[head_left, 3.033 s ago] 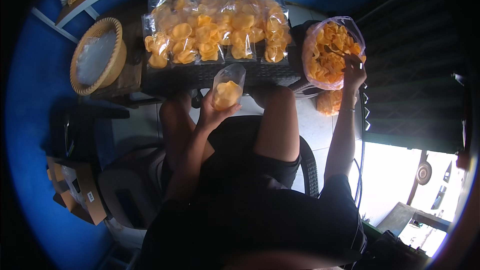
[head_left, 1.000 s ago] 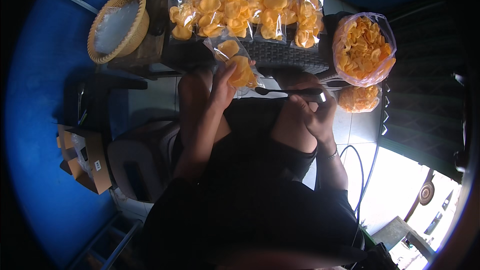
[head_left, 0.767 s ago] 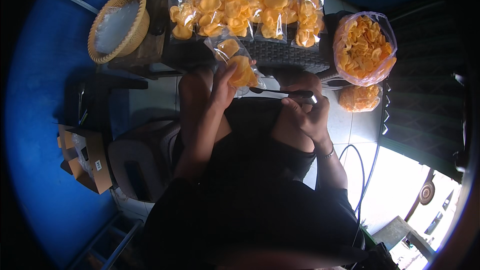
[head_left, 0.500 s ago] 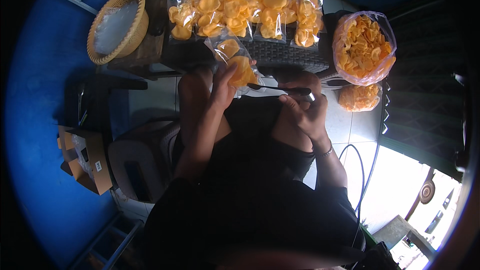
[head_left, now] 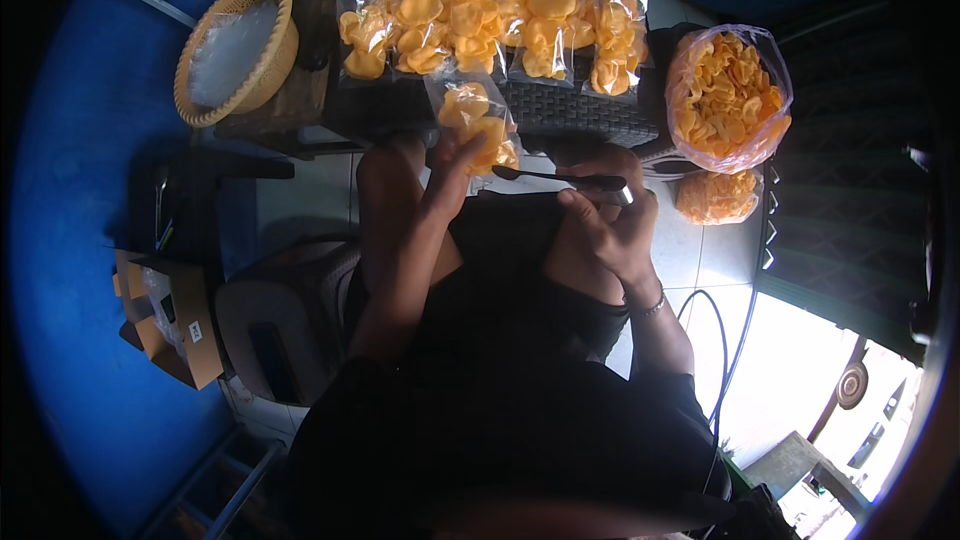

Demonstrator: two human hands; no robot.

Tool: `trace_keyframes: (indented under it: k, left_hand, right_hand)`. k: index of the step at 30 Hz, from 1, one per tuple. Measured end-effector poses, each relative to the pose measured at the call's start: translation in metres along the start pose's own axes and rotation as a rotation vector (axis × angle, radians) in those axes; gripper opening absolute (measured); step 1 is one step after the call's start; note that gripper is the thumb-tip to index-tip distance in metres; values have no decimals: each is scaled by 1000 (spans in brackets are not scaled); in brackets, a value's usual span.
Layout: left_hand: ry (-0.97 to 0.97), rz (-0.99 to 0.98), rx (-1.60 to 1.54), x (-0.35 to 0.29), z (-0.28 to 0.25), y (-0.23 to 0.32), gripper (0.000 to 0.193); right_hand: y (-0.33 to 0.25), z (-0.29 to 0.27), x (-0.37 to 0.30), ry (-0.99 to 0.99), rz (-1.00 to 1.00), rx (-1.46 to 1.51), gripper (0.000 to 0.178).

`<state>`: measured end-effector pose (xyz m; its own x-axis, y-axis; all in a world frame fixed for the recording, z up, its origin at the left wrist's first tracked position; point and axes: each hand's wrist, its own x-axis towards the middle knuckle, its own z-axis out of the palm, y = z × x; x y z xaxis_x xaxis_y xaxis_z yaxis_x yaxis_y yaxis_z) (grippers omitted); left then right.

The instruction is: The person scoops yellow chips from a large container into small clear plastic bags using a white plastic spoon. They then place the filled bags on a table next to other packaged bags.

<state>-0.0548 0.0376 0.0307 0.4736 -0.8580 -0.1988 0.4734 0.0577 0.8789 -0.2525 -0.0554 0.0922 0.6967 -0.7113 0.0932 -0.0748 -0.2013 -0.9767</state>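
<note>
Clear plastic packet of orange crackers [head_left: 478, 126] stands upright, long axis vertical, pinched by the left hand [head_left: 452, 162] above the lap. Right hand [head_left: 610, 225] grips a dark knife-like tool [head_left: 560, 178] lying level, tip toward the packet — nearer than half a second ago. Filled packets [head_left: 490, 10] crowd the dark table [head_left: 580, 110]; blue walls [head_left: 90, 340].

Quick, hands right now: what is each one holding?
Left hand: closed on the small clear bag of orange crackers.
Right hand: closed on a dark slender tool, tip toward the bag.
</note>
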Motion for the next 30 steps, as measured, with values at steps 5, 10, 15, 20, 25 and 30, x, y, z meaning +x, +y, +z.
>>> trace_keyframes:
  k: [5,10,15,20,25,30]
  left_hand:
    - [-49,60,-5,6,-6,-18,41]
    - [-6,112,-9,13,-22,-53,41]
    - [-68,119,7,15,-32,-71,41]
    - [-59,131,127,18,-30,-69,50]
    - [-180,409,546,19,-15,-61,67]
    - [-229,301,522,14,-3,-58,70]
  right_hand:
    - [0,-1,2,-28,-43,-89,27]
    - [3,-3,5,71,-97,-94,27]
    - [-1,-11,14,78,-93,-239,24]
    - [-15,-19,13,184,-82,-111,28]
    - [-23,-50,24,533,-90,-56,30]
    - [-3,-110,44,834,-99,-302,33]
